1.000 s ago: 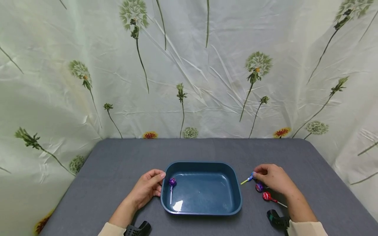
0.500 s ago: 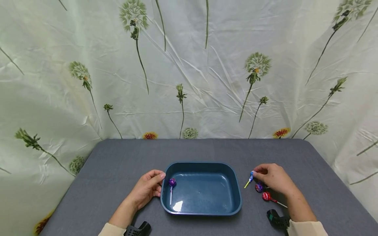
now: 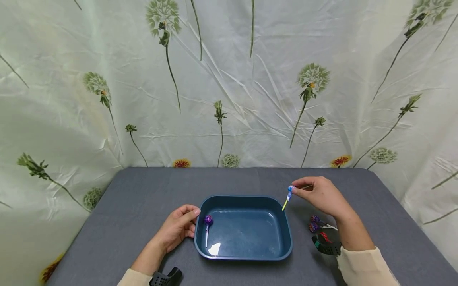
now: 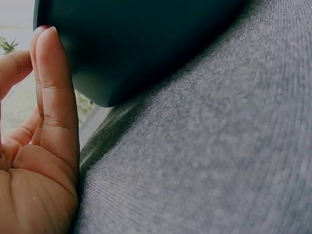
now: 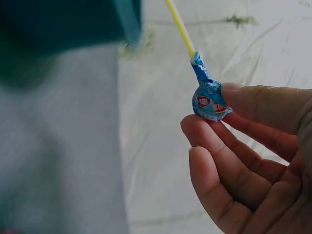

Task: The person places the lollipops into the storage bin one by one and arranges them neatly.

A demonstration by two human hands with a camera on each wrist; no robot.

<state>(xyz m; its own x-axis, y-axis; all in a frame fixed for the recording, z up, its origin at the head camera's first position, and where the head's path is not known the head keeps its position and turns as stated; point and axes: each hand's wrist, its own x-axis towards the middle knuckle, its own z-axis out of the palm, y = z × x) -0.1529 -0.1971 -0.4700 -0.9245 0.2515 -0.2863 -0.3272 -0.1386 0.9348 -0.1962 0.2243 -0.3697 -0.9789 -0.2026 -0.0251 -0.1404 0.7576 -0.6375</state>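
My right hand (image 3: 323, 198) pinches a blue-wrapped lollipop (image 5: 210, 100) by its head between thumb and fingertips. Its yellow stick (image 5: 180, 28) points down in the head view, the tip overlapping the upper right rim of a dark blue rectangular tray (image 3: 243, 257). At the tray's left side, my left hand (image 3: 179, 224) holds the rim, thumb at the edge and fingers against the outer wall; the left wrist view shows those fingers (image 4: 56, 92) nearly upright against it. Inside the tray, near its left wall, lies a purple lollipop (image 3: 208, 221) with a white stick.
On the grey table (image 3: 161, 182), below my right hand, lie purple-wrapped lollipops (image 3: 313, 227) and a red one (image 3: 326, 237), partly hidden by the black wrist device (image 3: 327, 247). Behind the table hangs a white cloth (image 3: 257, 119) with dandelion prints.
My right hand has lifted the blue lollipop and moved it up and left to the tray's right corner. The stick has swung steeper. My left hand and the tray stay put.
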